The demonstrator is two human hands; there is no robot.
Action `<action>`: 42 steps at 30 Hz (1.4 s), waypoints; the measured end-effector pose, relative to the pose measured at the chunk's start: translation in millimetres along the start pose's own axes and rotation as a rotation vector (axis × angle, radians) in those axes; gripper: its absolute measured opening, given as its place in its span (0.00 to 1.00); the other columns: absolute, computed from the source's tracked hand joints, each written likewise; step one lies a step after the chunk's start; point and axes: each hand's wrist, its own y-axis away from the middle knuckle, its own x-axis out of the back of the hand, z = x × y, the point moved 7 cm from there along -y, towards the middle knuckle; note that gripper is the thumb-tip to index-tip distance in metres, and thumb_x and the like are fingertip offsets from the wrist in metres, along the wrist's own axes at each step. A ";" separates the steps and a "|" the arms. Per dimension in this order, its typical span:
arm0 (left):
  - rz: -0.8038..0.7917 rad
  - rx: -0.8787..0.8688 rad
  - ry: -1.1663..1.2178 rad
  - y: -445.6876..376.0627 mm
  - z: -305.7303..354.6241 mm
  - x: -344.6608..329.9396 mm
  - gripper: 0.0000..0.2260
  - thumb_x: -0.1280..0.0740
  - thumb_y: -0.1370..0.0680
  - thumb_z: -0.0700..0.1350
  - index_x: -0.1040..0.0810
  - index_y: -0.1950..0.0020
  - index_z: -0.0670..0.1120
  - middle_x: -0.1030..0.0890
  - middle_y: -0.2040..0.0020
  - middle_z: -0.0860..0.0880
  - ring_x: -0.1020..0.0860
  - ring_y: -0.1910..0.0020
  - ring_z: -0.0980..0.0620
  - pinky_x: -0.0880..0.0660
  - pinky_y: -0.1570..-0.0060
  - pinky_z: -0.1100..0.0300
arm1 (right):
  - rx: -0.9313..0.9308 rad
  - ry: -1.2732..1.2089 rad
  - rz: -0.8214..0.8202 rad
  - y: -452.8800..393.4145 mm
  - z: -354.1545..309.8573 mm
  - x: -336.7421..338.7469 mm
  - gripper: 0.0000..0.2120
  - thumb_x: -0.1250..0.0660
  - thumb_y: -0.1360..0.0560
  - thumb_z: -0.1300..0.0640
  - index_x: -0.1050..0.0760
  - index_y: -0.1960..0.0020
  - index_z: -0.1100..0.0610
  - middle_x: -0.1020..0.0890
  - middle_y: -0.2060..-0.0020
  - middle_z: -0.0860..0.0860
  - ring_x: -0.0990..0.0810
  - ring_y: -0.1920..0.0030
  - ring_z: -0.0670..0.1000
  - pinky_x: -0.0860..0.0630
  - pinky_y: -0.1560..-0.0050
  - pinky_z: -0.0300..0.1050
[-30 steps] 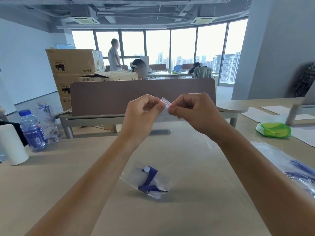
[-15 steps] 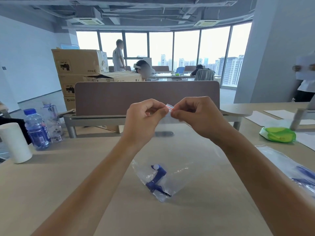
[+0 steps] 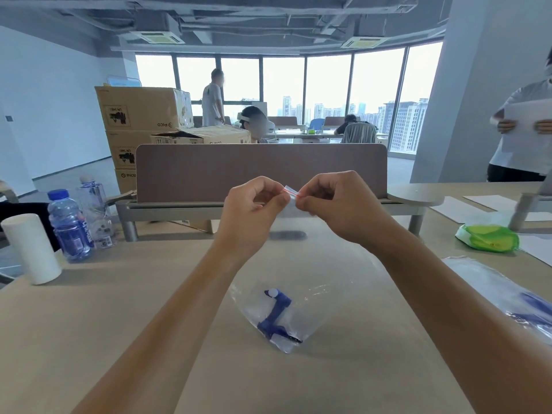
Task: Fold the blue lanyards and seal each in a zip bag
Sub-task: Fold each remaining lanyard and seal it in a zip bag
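Blue lanyard (image 3: 276,316) bunched in bottom corner of clear zip bag (image 3: 298,294), its folds hard to make out through film; bag hangs above table (image 3: 119,339). More bagged lanyards (image 3: 519,297) cut off at right edge. Left hand (image 3: 254,216) and right hand (image 3: 337,204) both pinch red-lined bag top, fingertips hiding most of seal. Since earlier frame, bag hangs straighter. Far right, person with paper (image 3: 527,115) partly cropped.
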 end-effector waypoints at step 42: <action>0.129 0.029 0.078 -11.8 -7.3 8.7 0.03 0.26 0.22 0.43 0.14 0.56 0.48 0.16 0.63 0.55 0.26 0.70 0.62 0.31 0.65 0.69 | -0.150 -0.054 0.095 12.3 42.2 33.3 0.06 0.24 0.27 0.58 0.16 0.63 0.52 0.17 0.71 0.50 0.28 0.72 0.43 0.29 0.70 0.34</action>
